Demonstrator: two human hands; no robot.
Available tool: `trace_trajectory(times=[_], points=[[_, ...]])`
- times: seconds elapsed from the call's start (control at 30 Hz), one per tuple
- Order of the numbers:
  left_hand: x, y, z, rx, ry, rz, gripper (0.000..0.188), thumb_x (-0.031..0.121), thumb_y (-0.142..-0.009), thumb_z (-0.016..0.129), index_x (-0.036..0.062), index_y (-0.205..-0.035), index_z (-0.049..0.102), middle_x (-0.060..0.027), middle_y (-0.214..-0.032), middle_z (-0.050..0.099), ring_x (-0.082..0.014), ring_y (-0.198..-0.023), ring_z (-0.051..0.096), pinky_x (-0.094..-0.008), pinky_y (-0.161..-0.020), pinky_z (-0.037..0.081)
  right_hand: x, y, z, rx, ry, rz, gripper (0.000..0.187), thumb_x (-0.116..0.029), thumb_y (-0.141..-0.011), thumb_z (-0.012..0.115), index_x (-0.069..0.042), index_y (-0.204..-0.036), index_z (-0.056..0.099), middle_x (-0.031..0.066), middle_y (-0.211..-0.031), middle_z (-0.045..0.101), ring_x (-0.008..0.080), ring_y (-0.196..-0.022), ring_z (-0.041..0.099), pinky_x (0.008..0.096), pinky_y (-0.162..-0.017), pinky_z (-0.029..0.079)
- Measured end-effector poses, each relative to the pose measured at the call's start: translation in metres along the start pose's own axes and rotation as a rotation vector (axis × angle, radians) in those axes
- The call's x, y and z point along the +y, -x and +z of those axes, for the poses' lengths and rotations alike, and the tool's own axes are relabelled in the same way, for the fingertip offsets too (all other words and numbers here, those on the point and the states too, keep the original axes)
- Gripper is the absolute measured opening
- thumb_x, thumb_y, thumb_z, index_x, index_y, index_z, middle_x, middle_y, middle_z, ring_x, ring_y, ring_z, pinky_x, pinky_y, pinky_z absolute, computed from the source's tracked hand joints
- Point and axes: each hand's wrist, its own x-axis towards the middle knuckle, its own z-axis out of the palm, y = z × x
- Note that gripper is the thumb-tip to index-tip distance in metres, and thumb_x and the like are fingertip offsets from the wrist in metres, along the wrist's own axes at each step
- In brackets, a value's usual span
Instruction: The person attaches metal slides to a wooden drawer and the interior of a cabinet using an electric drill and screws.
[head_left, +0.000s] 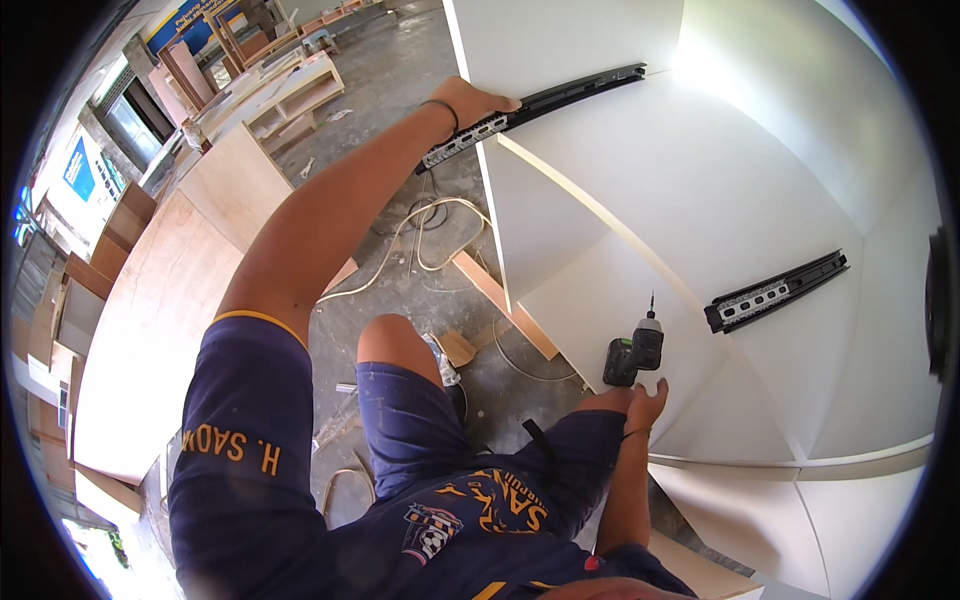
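My left hand (474,103), with a dark band at the wrist, reaches far forward and is closed on a black and silver drawer slide (580,92). The slide lies along the white panel (600,160), and its near part sticks out past the panel's edge. A second drawer slide (778,292) lies against the white surface at the right. Below it a cordless drill (640,345) with a black and green battery stands on the lower white panel, its bit pointing away from me. My right hand (648,404) is just beside the drill, fingers apart, apparently not gripping it.
A white cabinet divider edge (600,215) curves between the slides. On the concrete floor lie a pale cable (450,205) and a wooden strip (505,305). To my left stands a large plywood panel (150,320); farther back are unfinished cabinets (290,95).
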Motion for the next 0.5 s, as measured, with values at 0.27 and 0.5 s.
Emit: trace_trajectory(times=[0.27, 0.5], points=[[-0.005, -0.01, 0.0, 0.011, 0.018, -0.017, 0.054, 0.047, -0.066, 0.075, 0.0002, -0.091, 0.069, -0.0093, -0.073, 0.066, -0.0134, -0.056, 0.058, -0.0285, -0.054, 0.047, 0.021, -0.061, 0.042, -0.614, 0.132, -0.171, 0.061, -0.04, -0.077, 0.067, -0.003, -0.123, 0.052, 0.0176, -0.122, 0.054, 0.031, -0.116, 0.049, 0.0401, -0.1, 0.037], [0.015, 0.003, -0.001, 0.018, 0.123, -0.213, 0.053, 0.042, -0.062, 0.079, -0.0022, -0.089, 0.068, -0.0084, -0.071, 0.065, -0.0132, -0.051, 0.053, -0.0297, -0.05, 0.043, 0.049, -0.064, 0.072, -0.258, 0.193, -0.482, 0.041, -0.035, -0.079, 0.068, -0.003, -0.104, 0.061, 0.0141, -0.103, 0.062, 0.0301, -0.095, 0.058, 0.0405, -0.085, 0.045]])
